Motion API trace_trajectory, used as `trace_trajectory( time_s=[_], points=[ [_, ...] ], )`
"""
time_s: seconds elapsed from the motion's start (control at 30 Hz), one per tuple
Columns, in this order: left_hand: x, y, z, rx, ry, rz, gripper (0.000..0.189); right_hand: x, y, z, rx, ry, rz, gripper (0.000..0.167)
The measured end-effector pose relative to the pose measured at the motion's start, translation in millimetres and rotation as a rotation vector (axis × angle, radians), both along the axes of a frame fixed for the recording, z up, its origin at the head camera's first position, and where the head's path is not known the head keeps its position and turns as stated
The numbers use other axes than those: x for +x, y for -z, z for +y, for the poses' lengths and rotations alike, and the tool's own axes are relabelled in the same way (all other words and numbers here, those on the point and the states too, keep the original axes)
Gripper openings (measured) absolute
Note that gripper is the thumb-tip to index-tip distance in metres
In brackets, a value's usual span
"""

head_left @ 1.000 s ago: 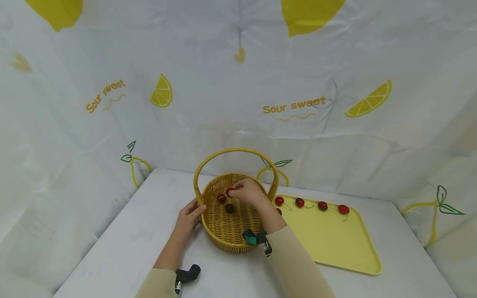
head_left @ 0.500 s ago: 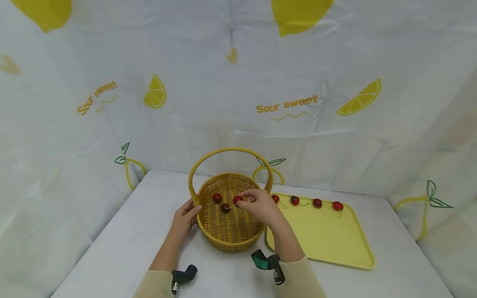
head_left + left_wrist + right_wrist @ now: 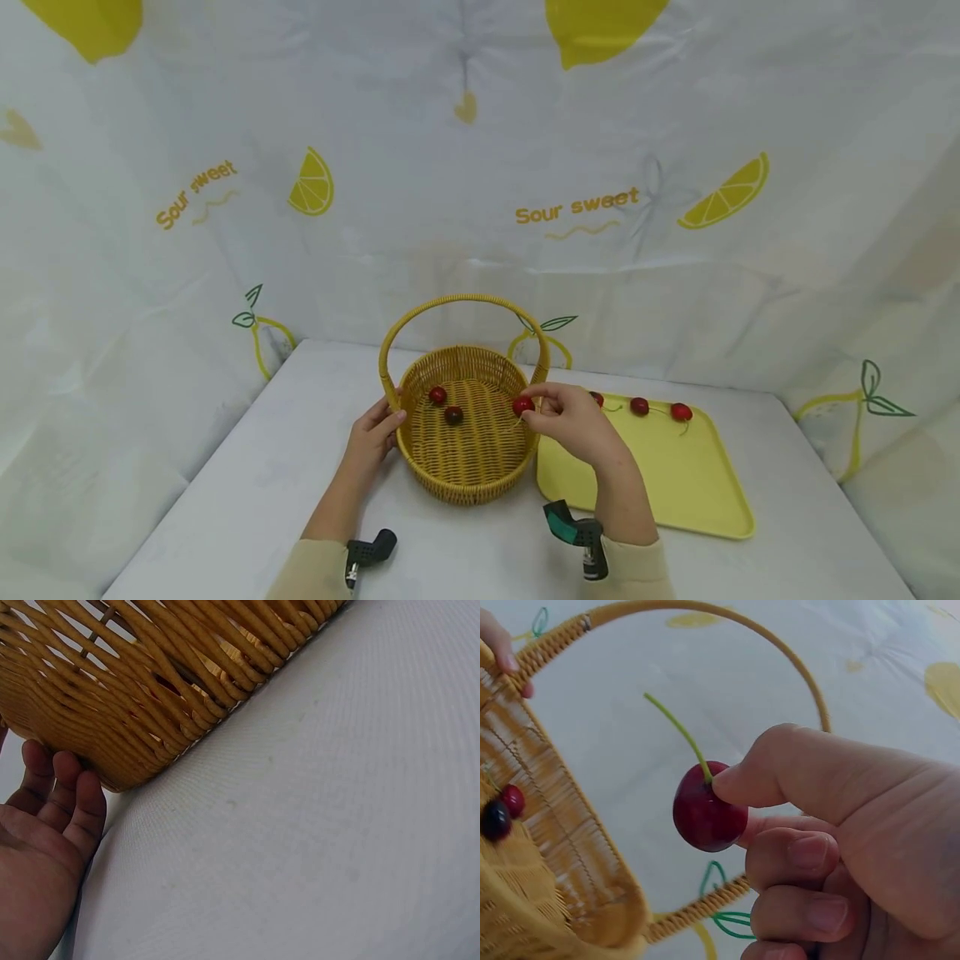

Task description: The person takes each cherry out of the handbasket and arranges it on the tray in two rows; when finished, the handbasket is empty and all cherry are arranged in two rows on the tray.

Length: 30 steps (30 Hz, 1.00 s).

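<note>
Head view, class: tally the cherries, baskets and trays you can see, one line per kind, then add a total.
Basket: 1
Tray: 1
Cherries: 6 visible (2 in the basket, 1 in the right hand, 3 on the tray; that hand could hide others)
Total: 8

The left hand (image 3: pixel 377 432) held on, with its thumb (image 3: pixel 399 417) in front and its fingers (image 3: pixel 88 804) behind. The right hand (image 3: pixel 572 421) pinched with its thumb (image 3: pixel 769 769) and first finger, and its other fingers (image 3: pixel 795 915) were curled in. The left arm (image 3: pixel 340 504) and the right arm (image 3: pixel 627 504) reached forward, with skin showing past the tan sleeves (image 3: pixel 306 571).
</note>
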<state>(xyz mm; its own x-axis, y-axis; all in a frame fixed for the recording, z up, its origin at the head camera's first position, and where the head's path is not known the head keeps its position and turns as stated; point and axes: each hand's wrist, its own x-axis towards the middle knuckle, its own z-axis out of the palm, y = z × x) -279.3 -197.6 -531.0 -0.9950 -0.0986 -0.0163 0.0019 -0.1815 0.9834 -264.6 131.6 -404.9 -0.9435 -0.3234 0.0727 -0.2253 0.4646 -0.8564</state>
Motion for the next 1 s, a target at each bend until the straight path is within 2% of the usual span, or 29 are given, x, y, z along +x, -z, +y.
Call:
trace_trajectory(
  time_s=[0.17, 0.33, 0.57, 0.73, 1.0],
  points=[
    [-1.3, -1.9, 0.7, -0.007, 0.008, -0.001, 0.052, -2.0, -2.7, 25, 0.025, 0.037, 0.014, 0.033],
    [-2.5, -2.7, 0.5, -0.002, 0.002, 0.003, 0.051, -9.7, 5.9, 50, 0.075, 0.122, 0.025, 0.034],
    [-0.5, -2.3, -0.1, 0.009, 0.009, 0.007, 0.050, -21.7, 34.6, 78, 0.175, 0.242, -0.023, 0.043],
    [0.4, -1.4, -0.3, 0.006, 0.012, 0.012, 0.051, -28.2, 57.2, 88, 0.210, 0.273, -0.095, 0.045],
    [1.9, -3.3, 0.4, 0.016, 0.005, 0.014, 0.050, -39.3, 87.7, 90, 0.261, 0.315, -0.133, 0.041]
  ],
)
